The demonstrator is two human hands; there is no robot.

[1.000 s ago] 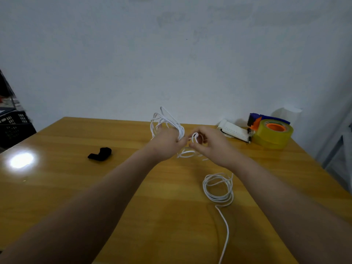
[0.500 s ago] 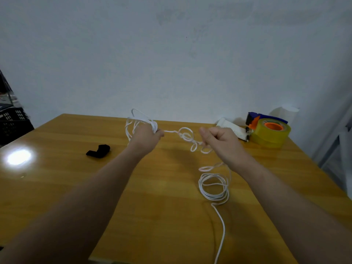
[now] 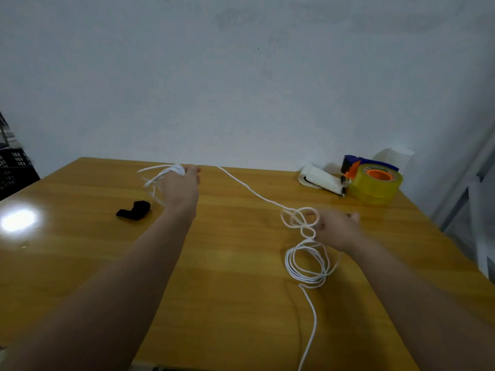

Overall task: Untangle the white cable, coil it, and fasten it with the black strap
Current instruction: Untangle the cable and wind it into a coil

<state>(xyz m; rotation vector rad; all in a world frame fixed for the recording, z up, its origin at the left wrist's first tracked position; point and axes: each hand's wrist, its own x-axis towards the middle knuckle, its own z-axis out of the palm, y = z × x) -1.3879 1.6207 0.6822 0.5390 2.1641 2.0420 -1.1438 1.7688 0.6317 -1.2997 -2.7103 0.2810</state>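
The white cable runs from loops gripped in the left hand to small loops at the right hand, then coils on the desk. Its tail leaves the bottom edge. Blur hides the right hand's grip. The black strap lies near the left hand.

One white cable crosses one worktop. One black strap lies at nine o'clock. One yellow tape roll and one white pad sit at two o'clock. Two hands: left hand at eleven o'clock, right hand at three.
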